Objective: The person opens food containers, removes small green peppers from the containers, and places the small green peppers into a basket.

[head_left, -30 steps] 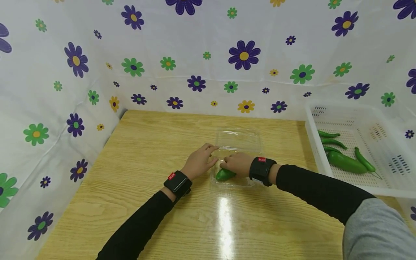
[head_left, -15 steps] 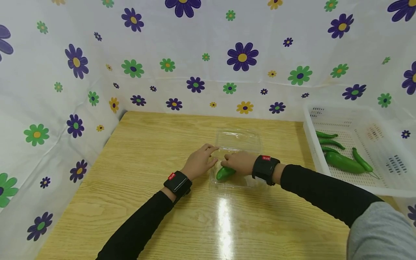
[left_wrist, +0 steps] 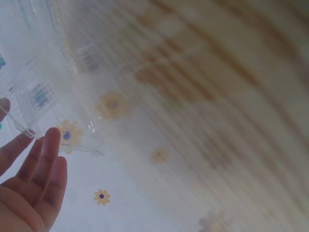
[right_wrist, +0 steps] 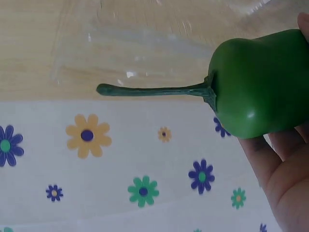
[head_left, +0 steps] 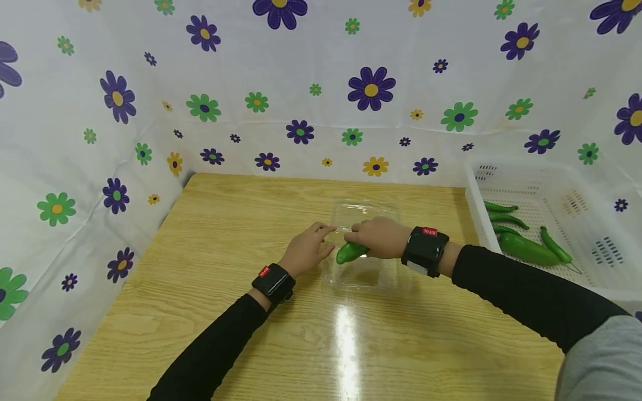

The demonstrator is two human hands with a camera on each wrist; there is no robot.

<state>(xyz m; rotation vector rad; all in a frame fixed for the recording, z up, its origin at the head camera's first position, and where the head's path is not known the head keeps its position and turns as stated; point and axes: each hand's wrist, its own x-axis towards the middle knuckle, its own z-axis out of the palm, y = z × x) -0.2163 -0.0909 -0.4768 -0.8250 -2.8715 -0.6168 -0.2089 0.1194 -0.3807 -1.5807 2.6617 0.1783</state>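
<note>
My right hand [head_left: 383, 236] grips a large green pepper [head_left: 351, 252] above a clear plastic clamshell container [head_left: 368, 281]. Up close in the right wrist view, the pepper [right_wrist: 260, 82] is glossy and plump, with a long dark green stem pointing left; fingers [right_wrist: 285, 164] of that hand wrap its underside. At the container's left side, my left hand [head_left: 307, 250] holds the edge between thumb and fingertips. The left wrist view has this hand [left_wrist: 34, 183] at the transparent rim [left_wrist: 19, 126], its other fingers fairly straight. The container's lid [head_left: 366, 211] lies folded back, away from me.
A white perforated basket [head_left: 592, 223] stands at the right of the wooden table [head_left: 241, 223]. In it lie several slim green chillies [head_left: 506, 220] and another large green pepper [head_left: 529, 249]. A flower-printed cloth [head_left: 281, 67] hangs at the back and sides.
My right hand has lifted the pepper up out of the container and moved slightly right and away from me. The left hand has stayed at the container's edge.
</note>
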